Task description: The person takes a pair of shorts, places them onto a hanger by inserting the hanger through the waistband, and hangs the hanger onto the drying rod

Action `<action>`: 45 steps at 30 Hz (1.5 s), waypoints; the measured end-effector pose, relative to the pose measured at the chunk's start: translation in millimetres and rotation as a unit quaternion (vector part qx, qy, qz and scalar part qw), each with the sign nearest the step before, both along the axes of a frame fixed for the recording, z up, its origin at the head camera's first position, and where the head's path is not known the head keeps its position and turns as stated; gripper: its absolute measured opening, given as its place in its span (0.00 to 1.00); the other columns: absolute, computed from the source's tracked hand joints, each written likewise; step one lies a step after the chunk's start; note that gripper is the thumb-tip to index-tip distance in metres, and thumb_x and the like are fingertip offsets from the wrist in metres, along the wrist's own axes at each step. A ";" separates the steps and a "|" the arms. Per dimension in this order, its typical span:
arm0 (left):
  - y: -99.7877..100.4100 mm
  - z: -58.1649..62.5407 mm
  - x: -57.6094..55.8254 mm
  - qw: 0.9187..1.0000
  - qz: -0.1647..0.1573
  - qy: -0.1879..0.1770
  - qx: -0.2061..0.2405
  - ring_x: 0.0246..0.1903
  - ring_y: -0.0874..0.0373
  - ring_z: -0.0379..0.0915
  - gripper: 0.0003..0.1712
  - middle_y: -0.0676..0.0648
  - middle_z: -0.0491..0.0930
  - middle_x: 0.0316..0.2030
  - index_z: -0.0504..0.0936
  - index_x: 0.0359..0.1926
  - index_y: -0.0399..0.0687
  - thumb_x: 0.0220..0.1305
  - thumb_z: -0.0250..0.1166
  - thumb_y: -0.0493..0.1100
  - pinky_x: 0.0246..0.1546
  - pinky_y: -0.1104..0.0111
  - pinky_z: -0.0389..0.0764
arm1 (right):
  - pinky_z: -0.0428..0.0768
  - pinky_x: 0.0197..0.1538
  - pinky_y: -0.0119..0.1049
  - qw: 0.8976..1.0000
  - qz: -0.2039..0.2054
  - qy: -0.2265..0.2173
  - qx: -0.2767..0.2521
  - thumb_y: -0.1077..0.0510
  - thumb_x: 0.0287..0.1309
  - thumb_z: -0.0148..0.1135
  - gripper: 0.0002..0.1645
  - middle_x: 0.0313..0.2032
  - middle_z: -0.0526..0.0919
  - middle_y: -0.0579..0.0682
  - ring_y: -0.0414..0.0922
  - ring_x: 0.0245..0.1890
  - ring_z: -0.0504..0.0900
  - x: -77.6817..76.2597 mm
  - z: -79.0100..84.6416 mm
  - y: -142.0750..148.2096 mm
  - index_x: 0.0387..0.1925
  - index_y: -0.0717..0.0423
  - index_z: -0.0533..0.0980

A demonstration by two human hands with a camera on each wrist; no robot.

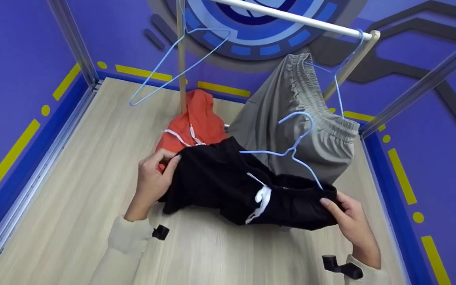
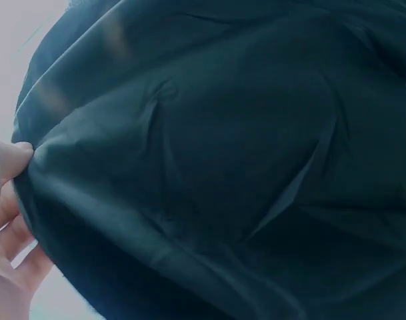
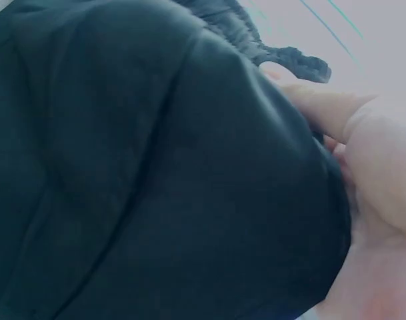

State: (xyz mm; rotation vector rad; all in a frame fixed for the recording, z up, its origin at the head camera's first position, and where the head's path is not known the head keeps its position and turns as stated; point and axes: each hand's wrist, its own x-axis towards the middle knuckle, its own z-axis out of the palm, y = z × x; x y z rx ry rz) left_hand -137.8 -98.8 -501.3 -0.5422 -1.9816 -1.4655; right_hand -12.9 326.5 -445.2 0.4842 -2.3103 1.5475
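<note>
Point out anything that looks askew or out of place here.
The orange garment looks odd: it lies bunched up low, partly hidden behind the black garment, while the grey garment hangs from the rail. No spill or damage shows.

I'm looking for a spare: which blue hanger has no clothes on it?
The leftmost hanger hangs bare; the rightmost hanger goes into the gray garment, the middle hanger into the black garment.

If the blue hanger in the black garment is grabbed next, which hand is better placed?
Probably the right hand: it grips the black garment beside where the blue hanger enters. The left hand pinches the opposite side, farther away.
</note>
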 end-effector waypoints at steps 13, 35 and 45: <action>-9.1 -25.8 -6.0 0.972 0.002 -0.212 -0.104 0.38 0.60 0.76 0.17 0.52 0.80 0.39 0.74 0.48 0.49 0.61 0.59 0.50 0.36 0.64 0.76 | 0.79 0.37 0.32 0.990 0.099 -0.097 -0.041 0.78 0.61 0.37 0.17 0.41 0.80 0.56 0.43 0.37 0.82 21.3 -1.8 14.4 0.50 0.77 0.65; -9.3 -57.3 -16.1 0.887 -0.075 -0.367 -0.270 0.44 0.50 0.74 0.24 0.45 0.79 0.45 0.76 0.52 0.46 0.59 0.60 0.53 0.44 0.55 0.73 | 0.80 0.35 0.35 0.984 0.052 -0.049 -0.161 0.75 0.64 0.33 0.19 0.41 0.82 0.58 0.47 0.35 0.84 10.9 24.7 -2.9 0.54 0.78 0.61; -0.7 -70.2 -12.6 0.870 -0.063 -0.379 -0.308 0.47 0.51 0.72 0.27 0.45 0.77 0.48 0.74 0.54 0.45 0.57 0.62 0.53 0.47 0.54 0.73 | 0.80 0.33 0.36 0.972 0.014 -0.055 -0.228 0.71 0.65 0.36 0.17 0.36 0.83 0.57 0.48 0.31 0.84 -8.5 35.1 -22.1 0.53 0.75 0.62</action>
